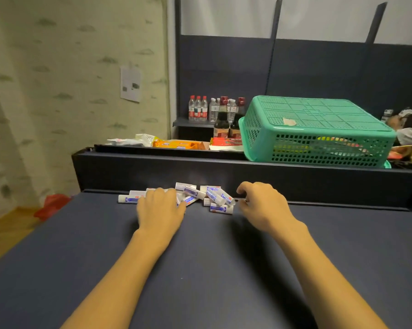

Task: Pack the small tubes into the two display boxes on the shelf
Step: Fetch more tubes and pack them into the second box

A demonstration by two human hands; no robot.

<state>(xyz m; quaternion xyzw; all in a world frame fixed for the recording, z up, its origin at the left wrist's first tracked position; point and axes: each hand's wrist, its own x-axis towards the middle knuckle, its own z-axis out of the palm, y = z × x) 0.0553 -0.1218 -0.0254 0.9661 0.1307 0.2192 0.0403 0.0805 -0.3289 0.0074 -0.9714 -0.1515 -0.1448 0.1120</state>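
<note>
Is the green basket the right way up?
No, the green basket sits upside down, its flat bottom facing up, behind the tubes.

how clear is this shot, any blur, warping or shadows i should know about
Head view: wide-angle warping bows the shelf edge and uprights; dim warm light; soft shadows beside both forearms on the dark surface; print on the small tubes too soft to read; far bottles and green basket slightly blurred.
</note>
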